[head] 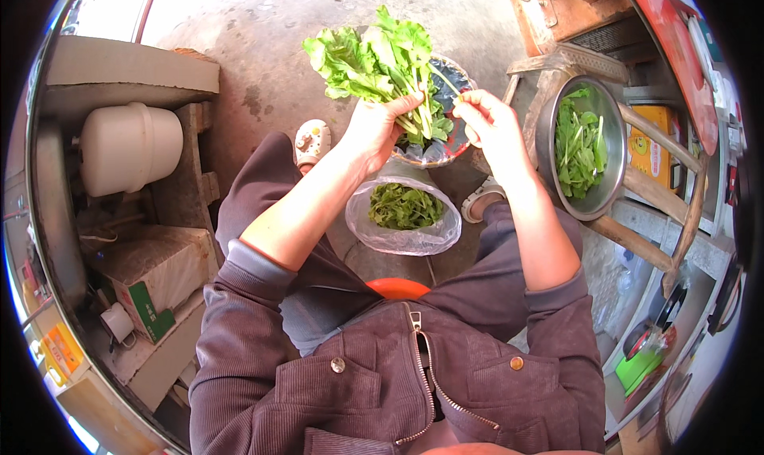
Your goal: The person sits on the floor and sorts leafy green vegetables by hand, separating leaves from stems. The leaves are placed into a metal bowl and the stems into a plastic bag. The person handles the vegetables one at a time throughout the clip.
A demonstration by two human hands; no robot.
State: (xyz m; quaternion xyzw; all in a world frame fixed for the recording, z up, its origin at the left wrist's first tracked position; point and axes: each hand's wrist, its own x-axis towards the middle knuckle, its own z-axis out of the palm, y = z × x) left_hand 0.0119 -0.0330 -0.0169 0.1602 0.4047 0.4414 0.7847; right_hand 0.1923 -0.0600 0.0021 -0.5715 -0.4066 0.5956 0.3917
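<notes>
My left hand (379, 123) is closed around a bunch of leafy greens (382, 61), whose leaves fan out up and to the left. The fingertips of my right hand (483, 114) pinch the end of a thin green stem (444, 79) beside the bunch. Beneath both hands stands a bin lined with a dark plastic bag (459, 73), with some greens in it. Nearer to me, between my knees, a clear plastic bag (404, 243) holds a heap of darker leaves (406, 206).
A steel basin (546, 150) with more greens rests on a wooden stool-like frame (647, 252) at the right. At the left, shelving holds a white plastic container (131, 147) and a cardboard box (161, 264). An orange-red seat edge (397, 288) shows below me.
</notes>
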